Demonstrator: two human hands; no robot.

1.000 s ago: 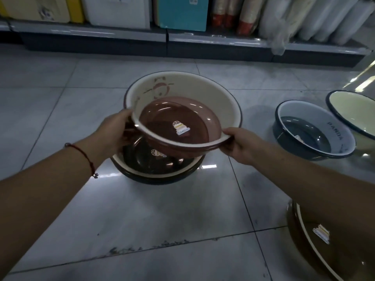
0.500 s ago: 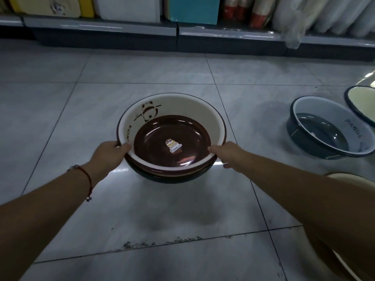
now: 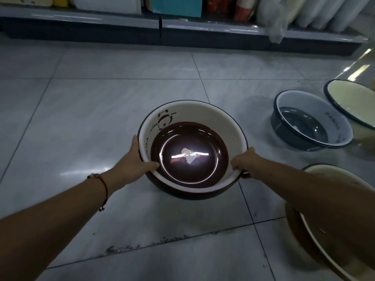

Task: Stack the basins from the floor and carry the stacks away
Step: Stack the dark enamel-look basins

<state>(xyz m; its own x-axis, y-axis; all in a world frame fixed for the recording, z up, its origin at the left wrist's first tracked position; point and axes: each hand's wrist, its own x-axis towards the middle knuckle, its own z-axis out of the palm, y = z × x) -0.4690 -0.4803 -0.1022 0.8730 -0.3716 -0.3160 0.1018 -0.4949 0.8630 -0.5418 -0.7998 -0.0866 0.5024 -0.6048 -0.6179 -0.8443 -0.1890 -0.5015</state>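
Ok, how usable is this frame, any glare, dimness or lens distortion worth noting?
Head view: dim overall, colours muted. A bright ceiling-light reflection glares off the brown bottom of the stacked basin, washing out its sticker. Softer reflections streak the floor tiles. Wide-angle stretch exaggerates both forearms, and the shelf edge bends downward at the right. The left hand and right hand stay reasonably sharp.

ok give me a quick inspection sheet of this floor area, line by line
surface: grey tiled floor, glossy, dark scuffs near the front seam
job's things: brown basin stack nested on the floor; grey basin and cream basin at right; another basin under the right forearm
clutter: nothing seen
grippers: left hand and right hand grip the stack's rim
cables: nothing seen
surroundings: low shelf with packaged goods
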